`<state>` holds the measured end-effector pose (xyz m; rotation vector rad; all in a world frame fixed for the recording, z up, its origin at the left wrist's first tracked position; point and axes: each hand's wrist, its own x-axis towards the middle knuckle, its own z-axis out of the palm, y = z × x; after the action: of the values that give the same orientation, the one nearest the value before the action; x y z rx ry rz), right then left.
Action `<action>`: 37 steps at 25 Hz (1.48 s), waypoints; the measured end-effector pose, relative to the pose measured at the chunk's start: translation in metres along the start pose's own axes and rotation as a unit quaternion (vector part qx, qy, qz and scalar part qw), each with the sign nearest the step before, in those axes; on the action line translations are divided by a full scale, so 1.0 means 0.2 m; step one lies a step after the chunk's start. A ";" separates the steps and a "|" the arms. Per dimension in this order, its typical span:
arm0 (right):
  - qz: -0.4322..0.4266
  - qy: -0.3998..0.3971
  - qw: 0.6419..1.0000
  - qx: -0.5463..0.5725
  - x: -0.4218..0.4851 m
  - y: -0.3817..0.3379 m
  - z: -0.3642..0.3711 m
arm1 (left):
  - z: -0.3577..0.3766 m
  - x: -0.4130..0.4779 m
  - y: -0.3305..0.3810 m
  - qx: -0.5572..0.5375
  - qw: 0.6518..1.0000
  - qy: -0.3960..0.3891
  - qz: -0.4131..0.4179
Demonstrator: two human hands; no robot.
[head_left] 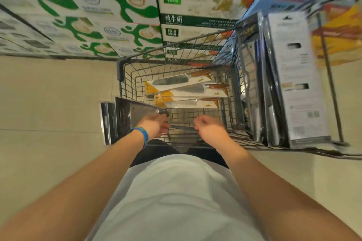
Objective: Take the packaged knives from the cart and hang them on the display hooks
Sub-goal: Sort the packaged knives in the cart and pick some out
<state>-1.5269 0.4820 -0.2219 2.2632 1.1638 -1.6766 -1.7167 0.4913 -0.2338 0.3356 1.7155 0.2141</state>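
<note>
The head camera looks straight down past a white shirt (176, 191) and two bare forearms into a wire cart (121, 64) standing on a pale tiled floor (49, 94).

Three packaged knives (186, 89) lie overlapping on the bottom of the cart towards its far end. Each has a steel blade and a wooden handle on a white card with a yellow corner.

The left hand (154, 125), with a blue wristband (141, 133) on the wrist, is at the near left corner of the cart. Its fingers are curled round the handle end of a dark cleaver pack (127, 115), which sticks out over the cart's left rim. The edges of more dark packs (108, 121) show just beside it on the outer side.

The right hand (209, 127) hovers over the near end of the cart, apart from the left hand. It is blurred, but its fingers look loosely curled with nothing in them.

To the right of the cart, a row of hanging knife packs (295, 76) is seen edge-on, dark ones nearer the cart and a white-backed one outermost. A thin metal rod (331, 76) runs alongside them.

Stacked milk cartons (98, 6) printed in green and white fill the top of the view beyond the cart.
</note>
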 end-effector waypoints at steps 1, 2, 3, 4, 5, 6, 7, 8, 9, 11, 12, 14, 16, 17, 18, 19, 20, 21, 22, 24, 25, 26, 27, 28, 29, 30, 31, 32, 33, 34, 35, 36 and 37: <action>-0.006 -0.001 1.000 0.009 -0.03 0.02 -0.02 | 0.02 -0.01 0.01 -0.003 1.000 0.004 -0.002; -0.022 -0.003 1.000 0.017 -0.05 0.04 -0.06 | 0.05 -0.04 0.03 -0.006 1.000 0.009 0.002; -0.052 -0.002 0.998 0.017 -0.08 0.07 -0.10 | 0.09 -0.06 0.05 -0.005 1.000 0.010 0.011; -0.086 0.003 0.996 0.012 -0.11 0.09 -0.15 | 0.14 -0.08 0.05 -0.004 1.000 0.008 0.024; -0.121 0.012 0.993 0.009 -0.13 0.10 -0.20 | 0.19 -0.11 0.06 -0.006 0.999 0.002 0.042; -0.151 0.016 0.988 0.017 -0.16 0.12 -0.25 | 0.24 -0.14 0.08 -0.012 0.998 -0.005 0.063; -0.174 0.005 0.984 0.040 -0.19 0.13 -0.31 | 0.31 -0.18 0.10 -0.022 0.996 -0.012 0.085; -0.197 -0.013 0.979 0.049 -0.22 0.13 -0.35 | 0.38 -0.22 0.13 -0.029 0.993 -0.017 0.109; -0.224 -0.028 0.974 0.036 -0.26 0.14 -0.38 | 0.45 -0.26 0.17 -0.022 0.990 -0.018 0.139; -0.264 -0.026 0.964 0.010 -0.32 0.15 -0.45 | 0.60 -0.35 0.25 0.023 0.979 -0.002 0.203; -0.270 -0.009 0.962 0.035 -0.35 0.17 -0.50 | 0.67 -0.40 0.30 0.026 0.974 -0.001 0.227; -0.271 0.049 0.954 0.117 -0.36 0.21 -0.60 | 0.77 -0.47 0.37 -0.018 0.970 -0.028 0.239; -0.265 0.108 0.946 0.154 -0.35 0.25 -0.73 | 0.82 -0.51 0.43 -0.034 0.969 -0.044 0.239; -0.260 0.138 0.943 0.153 -0.33 0.25 -0.78 | 0.84 -0.53 0.45 -0.010 0.969 -0.041 0.243; -0.251 0.167 0.943 0.139 -0.32 0.26 -0.83 | 0.85 -0.52 0.46 0.023 0.968 -0.034 0.248; -0.240 0.187 0.945 0.122 -0.29 0.25 -0.86 | 0.85 -0.53 0.46 0.057 0.965 -0.024 0.254; -0.226 0.197 0.949 0.102 -0.26 0.23 -0.89 | 0.85 -0.53 0.46 0.085 0.962 -0.012 0.259; -0.211 0.201 0.953 0.085 -0.24 0.22 -0.90 | 0.86 -0.53 0.46 0.102 0.959 0.003 0.264; -0.201 0.209 0.955 0.064 -0.22 0.19 -0.92 | 0.86 -0.52 0.46 0.118 0.955 0.017 0.270; -0.187 0.222 0.957 0.013 -0.19 0.16 -0.94 | 0.87 -0.52 0.49 0.161 0.946 0.042 0.280; -0.182 0.220 0.958 -0.012 -0.18 0.15 -0.95 | 0.87 -0.52 0.51 0.193 0.938 0.054 0.284; -0.180 0.215 0.959 -0.041 -0.16 0.14 -0.95 | 0.87 -0.52 0.52 0.232 0.927 0.067 0.287; -0.185 0.217 0.956 -0.071 -0.15 0.12 -0.94 | 0.87 -0.52 0.54 0.268 0.916 0.078 0.289; -0.198 0.233 0.947 -0.097 -0.15 0.11 -0.93 | 0.87 -0.52 0.55 0.299 0.906 0.084 0.289; -0.219 0.257 0.934 -0.115 -0.14 0.08 -0.93 | 0.87 -0.51 0.55 0.320 0.899 0.085 0.288; -0.236 0.272 0.923 -0.131 -0.13 0.05 -0.92 | 0.86 -0.51 0.56 0.332 0.896 0.080 0.284; -0.241 0.267 0.923 -0.140 -0.11 0.01 -0.91 | 0.86 -0.52 0.57 0.333 0.898 0.070 0.278; -0.220 0.239 0.937 -0.126 -0.08 -0.03 -0.90 | 0.84 -0.52 0.57 0.326 0.903 0.057 0.273; -0.177 0.205 0.958 -0.090 -0.06 -0.08 -0.88 | 0.83 -0.53 0.57 0.316 0.909 0.042 0.268; -0.124 0.175 0.975 -0.060 -0.04 -0.10 -0.87 | 0.82 -0.53 0.56 0.311 0.912 0.028 0.266; -0.086 0.156 0.983 -0.049 -0.02 -0.11 -0.87 | 0.80 -0.53 0.55 0.316 0.911 0.013 0.265; -0.071 0.147 0.985 -0.055 0.00 -0.11 -0.87 | 0.78 -0.53 0.53 0.322 0.909 -0.001 0.264; -0.072 0.146 0.985 -0.065 0.02 -0.10 -0.88 | 0.76 -0.52 0.51 0.318 0.911 -0.012 0.261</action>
<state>-1.4022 0.5838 -0.1500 2.4511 1.4827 -1.2930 -1.5421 0.5452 -0.1300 1.2800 1.6039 0.0255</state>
